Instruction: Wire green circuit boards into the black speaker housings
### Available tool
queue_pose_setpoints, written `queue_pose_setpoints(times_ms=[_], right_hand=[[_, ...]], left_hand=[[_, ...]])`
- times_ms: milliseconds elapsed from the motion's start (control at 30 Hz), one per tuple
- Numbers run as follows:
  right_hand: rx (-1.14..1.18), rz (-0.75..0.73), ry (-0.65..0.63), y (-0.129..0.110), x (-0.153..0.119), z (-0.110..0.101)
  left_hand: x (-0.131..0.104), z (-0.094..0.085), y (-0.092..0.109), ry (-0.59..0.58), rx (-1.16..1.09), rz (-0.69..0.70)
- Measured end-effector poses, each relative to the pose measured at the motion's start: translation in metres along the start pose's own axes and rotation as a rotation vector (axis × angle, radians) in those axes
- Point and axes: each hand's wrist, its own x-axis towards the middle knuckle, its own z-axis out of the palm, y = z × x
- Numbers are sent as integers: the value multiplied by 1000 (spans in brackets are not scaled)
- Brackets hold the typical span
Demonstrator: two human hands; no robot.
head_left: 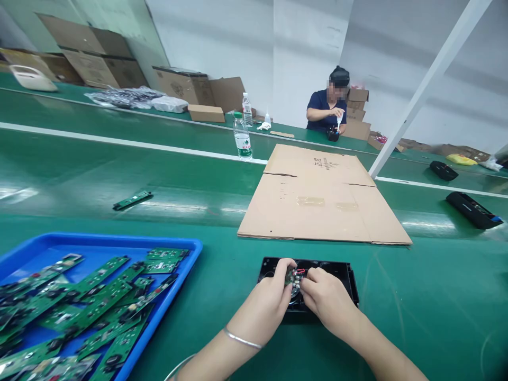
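Observation:
A black plastic housing (349, 280) lies on the green table in front of me, with both hands over it. My left hand (275, 286) is closed on a small green circuit board (292, 276) held above the housing. Red wire (300, 271) shows beside the board. The fingers of my right hand (323, 291) are pinched together at the board's right side; whatever they grip is too small and covered to make out. To the left, a blue tray (194, 254) holds several long green circuit boards (99, 280), piled loosely.
Beyond the housing, a flat cardboard sheet (317, 180) spans the table and belt. A single circuit board (133, 200) lies on the belt (190, 185). Water bottles (242, 138) stand farther back. Black housings (472, 210) sit at right, past a white post (428, 90). A co-worker (321, 108) works opposite.

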Motion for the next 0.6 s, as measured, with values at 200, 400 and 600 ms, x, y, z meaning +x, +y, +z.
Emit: queue_pose_setpoints(times_ms=[200, 400, 600], right_hand=[[-100, -18, 76, -3, -3, 5], [140, 175, 156, -3, -7, 4], [491, 118, 79, 2, -1, -8]], left_hand=[[-2, 1, 1, -52, 142, 142], [-1, -1, 0, -51, 143, 175], [-2, 0, 0, -39, 117, 181]])
